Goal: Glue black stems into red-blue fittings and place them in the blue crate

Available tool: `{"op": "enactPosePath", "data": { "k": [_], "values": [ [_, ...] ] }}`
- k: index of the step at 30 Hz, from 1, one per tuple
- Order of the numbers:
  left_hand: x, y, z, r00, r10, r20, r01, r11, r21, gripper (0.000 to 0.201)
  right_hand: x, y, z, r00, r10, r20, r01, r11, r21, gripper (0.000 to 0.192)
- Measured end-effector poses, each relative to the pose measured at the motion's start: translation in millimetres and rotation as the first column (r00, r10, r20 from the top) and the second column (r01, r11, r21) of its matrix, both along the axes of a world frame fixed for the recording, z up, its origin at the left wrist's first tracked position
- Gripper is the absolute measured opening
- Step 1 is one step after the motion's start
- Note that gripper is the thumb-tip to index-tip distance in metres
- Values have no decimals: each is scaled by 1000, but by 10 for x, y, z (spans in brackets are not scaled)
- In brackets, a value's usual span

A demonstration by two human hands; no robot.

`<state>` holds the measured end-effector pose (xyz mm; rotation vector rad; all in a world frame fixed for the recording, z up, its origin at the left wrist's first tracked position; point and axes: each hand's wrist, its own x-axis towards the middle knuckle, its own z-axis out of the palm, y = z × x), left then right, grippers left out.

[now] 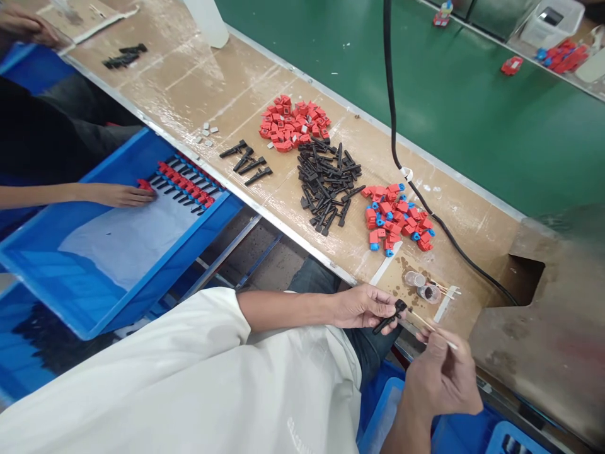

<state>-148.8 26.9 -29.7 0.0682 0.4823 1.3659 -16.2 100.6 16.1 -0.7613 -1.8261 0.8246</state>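
red blocks (pixel 293 123) | black pile (pixel 328 181) | red-blue blocks (pixel 397 217) | blue tray (pixel 70 277) | cable (pixel 392 113)

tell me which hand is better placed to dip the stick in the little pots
Right. The right hand already holds the stick, just below the pots; the left hand is busy gripping a black part.

I am seated at a factory assembly line. The long surface (pixel 198 94) carries sorted piles of red parts (pixel 293 123), black parts (pixel 328 183) and red-and-blue assemblies (pixel 399 217). A blue tray (pixel 57 277) at the left holds finished rows; a co-worker's hand (pixel 120 194) rests in it.
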Motion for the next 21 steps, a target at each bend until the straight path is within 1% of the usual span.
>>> {"op": "enactPosePath", "data": {
  "k": [1, 2, 3, 4, 6, 8, 10, 11, 13, 15, 16, 18, 21],
  "values": [
    [-2, -4, -10, 999, -7, 31, 7, 1000, 0, 49, -5, 8, 7, 994, -76, -85, 63, 987, -151, 3],
    [-3, -7, -18, 999, -9, 54, 9, 1000, -1, 47, -10, 29, 17, 980, -140, -143, 96, 955, -280, 8],
    [-4, -8, -25, 998, -13, 69, 13, 1000, -2, 47, -13, 63, 27, 966, -184, -181, 106, 922, -373, 15],
    [-5, -10, -30, 997, -16, 80, 17, 1000, -5, 48, -14, 110, 32, 957, -212, -197, 107, 893, -438, 21],
    [-5, -13, -35, 996, -26, 91, 27, 1000, -10, 50, -6, 235, 11, 948, -260, -182, 140, 858, -494, 29],
    [-3, -20, -32, 995, -40, 95, 41, 999, -10, 51, 4, 375, -60, 944, -311, -110, 232, 863, -449, 32],
    [0, -26, -25, 994, -45, 96, 46, 999, -8, 49, 7, 504, -169, 945, -324, 34, 317, 889, -329, 34],
    [1, -29, -22, 994, -44, 98, 44, 999, -6, 48, 5, 557, -226, 943, -310, 121, 332, 904, -271, 36],
    [3, -35, -19, 994, -34, 102, 35, 999, -5, 46, 1, 635, -318, 928, -245, 283, 305, 933, -194, 39],
    [-3, -47, -23, 994, -23, 105, 24, 1000, -14, 46, 9, 670, -347, 899, -211, 384, 281, 950, -135, 41],
    [-10, -59, -29, 994, -19, 104, 21, 1000, -21, 46, 21, 673, -331, 882, -220, 418, 283, 954, -94, 40],
    [-38, -97, -47, 995, -12, 104, 15, 999, -28, 47, 54, 658, -240, 848, -257, 463, 294, 956, -7, 38],
    [-114, -190, -80, 994, 19, 112, -17, 1000, -15, 45, 60, 609, -17, 832, -359, 423, 348, 931, 105, 39]
  ]
}}
